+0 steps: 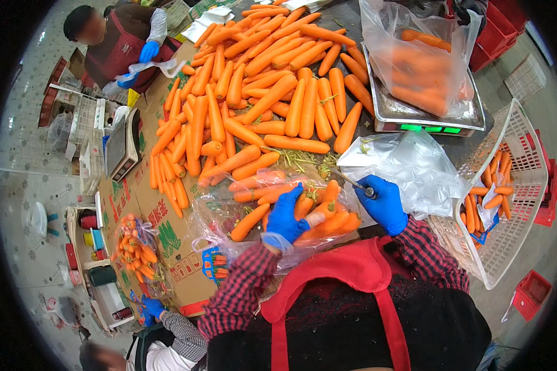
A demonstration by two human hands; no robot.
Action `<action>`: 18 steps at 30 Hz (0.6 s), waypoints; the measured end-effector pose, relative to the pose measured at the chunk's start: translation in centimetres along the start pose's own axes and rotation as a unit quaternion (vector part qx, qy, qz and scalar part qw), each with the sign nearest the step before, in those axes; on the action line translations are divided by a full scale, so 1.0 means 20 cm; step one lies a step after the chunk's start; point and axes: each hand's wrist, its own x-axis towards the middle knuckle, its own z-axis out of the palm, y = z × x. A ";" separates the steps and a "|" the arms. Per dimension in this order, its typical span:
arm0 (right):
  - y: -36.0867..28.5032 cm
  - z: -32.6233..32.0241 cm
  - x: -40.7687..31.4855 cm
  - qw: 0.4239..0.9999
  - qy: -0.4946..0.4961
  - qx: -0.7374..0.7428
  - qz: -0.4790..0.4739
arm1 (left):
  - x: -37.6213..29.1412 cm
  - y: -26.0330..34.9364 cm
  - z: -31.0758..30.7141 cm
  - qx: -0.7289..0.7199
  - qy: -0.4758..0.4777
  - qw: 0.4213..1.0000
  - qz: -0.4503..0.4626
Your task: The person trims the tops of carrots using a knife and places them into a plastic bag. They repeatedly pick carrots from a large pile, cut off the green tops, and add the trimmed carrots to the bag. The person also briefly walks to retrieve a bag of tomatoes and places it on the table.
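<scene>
My left hand (285,215), in a blue glove, has its thumb and fingers around a carrot (303,205) among others in an open clear plastic bag (206,215). The bag lies on its side before me. Just right of it, my blue-gloved right hand (384,203) grips what looks like a small knife (348,178), its thin blade pointing up and left. Green stem trimmings (301,160) lie beyond the bag, below a large heap of loose carrots (260,69).
A bag of carrots (417,74) sits on a weighing scale (473,111) at upper right. Empty plastic bags (404,162) lie below it. A white basket (524,185) holds more carrots. Another scale (123,143) and a filled bag (137,250) stand left. Two gloved co-workers (116,41) (167,343) work nearby.
</scene>
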 end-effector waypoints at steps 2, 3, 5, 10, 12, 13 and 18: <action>-0.02 0.02 -0.02 1.000 -0.009 0.009 -0.004 | -0.09 0.07 0.09 0.039 0.071 0.995 0.064; -0.03 0.03 -0.03 1.000 -0.014 0.015 -0.008 | -0.11 0.10 0.13 0.060 0.107 0.988 0.096; -0.04 0.06 -0.04 0.999 -0.021 0.018 -0.016 | -0.11 0.09 0.21 0.105 0.135 0.983 0.067; -0.03 0.08 -0.07 0.999 -0.020 0.023 -0.037 | -0.04 0.08 0.20 0.103 0.150 0.983 0.009; -0.02 0.08 -0.08 0.999 -0.014 0.017 -0.040 | -0.02 0.01 0.23 0.100 0.197 0.974 0.044; -0.03 0.06 -0.09 0.999 -0.007 0.017 -0.043 | -0.03 -0.03 0.24 0.079 0.225 0.968 0.072; 0.00 0.00 -0.13 0.999 0.017 0.020 -0.025 | 0.01 -0.23 0.22 -0.360 0.226 0.905 0.016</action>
